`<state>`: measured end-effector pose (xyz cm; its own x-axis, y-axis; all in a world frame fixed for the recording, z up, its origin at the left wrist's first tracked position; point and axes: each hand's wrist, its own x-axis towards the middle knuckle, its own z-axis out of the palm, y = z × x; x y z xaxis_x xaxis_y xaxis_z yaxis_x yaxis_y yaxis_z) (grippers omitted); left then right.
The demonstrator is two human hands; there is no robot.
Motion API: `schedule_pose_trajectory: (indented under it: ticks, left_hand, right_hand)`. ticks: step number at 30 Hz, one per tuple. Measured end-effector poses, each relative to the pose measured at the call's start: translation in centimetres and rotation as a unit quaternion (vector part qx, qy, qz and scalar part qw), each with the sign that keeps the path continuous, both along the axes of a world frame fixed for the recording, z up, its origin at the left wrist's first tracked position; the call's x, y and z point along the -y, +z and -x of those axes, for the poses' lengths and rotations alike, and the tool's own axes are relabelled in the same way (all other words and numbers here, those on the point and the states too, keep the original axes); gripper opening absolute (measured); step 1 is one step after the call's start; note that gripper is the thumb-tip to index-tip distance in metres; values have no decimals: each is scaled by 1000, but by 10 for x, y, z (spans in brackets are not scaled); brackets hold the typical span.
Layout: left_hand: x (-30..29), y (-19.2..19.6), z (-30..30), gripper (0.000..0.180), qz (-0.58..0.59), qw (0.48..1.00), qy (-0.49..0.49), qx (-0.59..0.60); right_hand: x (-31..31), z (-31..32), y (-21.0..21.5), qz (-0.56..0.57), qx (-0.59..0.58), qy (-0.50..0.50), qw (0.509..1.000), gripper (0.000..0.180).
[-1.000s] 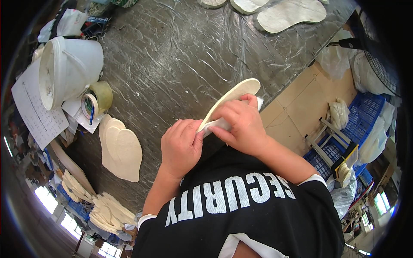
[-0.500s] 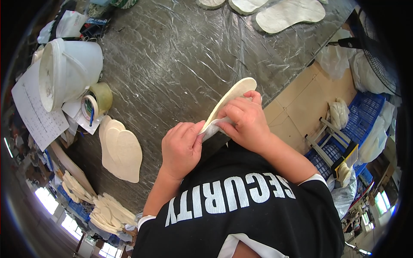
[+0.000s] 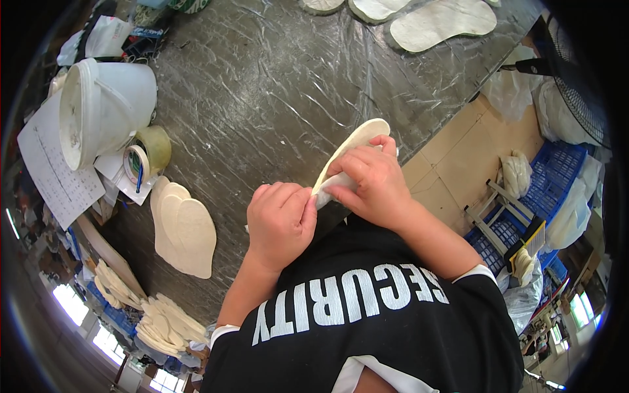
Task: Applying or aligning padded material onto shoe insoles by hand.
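Note:
A cream-coloured shoe insole (image 3: 360,135) is held in both hands at the table's near edge, its rounded end pointing away to the right. My left hand (image 3: 280,221) is closed on its nearer part, fingers on top and thumb alongside. Farther up, my right hand (image 3: 372,180) grips the side, with fingers bent over it and thumb pressing a thin white layer (image 3: 325,191) at the insole's edge. Most of the nearer end is hidden by my left hand. To the left, several similar insoles (image 3: 195,236) lie overlapping on the table.
Plastic sheeting covers the dark table (image 3: 229,98). A white bucket (image 3: 124,98), tape rolls (image 3: 156,145) and a written sheet (image 3: 59,167) are at left. Larger pale sole shapes (image 3: 445,25) lie at the far edge. Blue crates (image 3: 557,177) and a fan (image 3: 576,78) stand right.
My left hand has shifted slightly right along the insole, closer to the right hand. The white layer between the hands has changed shape; my right hand has barely moved.

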<state>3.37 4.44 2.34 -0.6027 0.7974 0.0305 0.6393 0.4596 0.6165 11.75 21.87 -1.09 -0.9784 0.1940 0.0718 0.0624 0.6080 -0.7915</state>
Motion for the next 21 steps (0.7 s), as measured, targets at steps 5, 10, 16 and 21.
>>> schedule_pose_trajectory:
  ticks: [5, 10, 16, 21]
  left_hand:
    - [0, -3, 1, 15, 22, 999, -1, -25]
    - [-11, 0, -1, 19, 64, 998, -6, -8]
    - [-12, 1, -1, 18, 50, 999, 2, -11]
    - [-14, 2, -2, 17, 48, 999, 8, -3]
  right_hand:
    - [-9, -2, 1, 4, 28, 47, 999, 20]
    - [-10, -2, 0, 12, 16, 47, 999, 19]
    - [-22, -1, 6, -3, 21, 31, 999, 19]
    - [-26, -1, 5, -1, 36, 52, 998, 17]
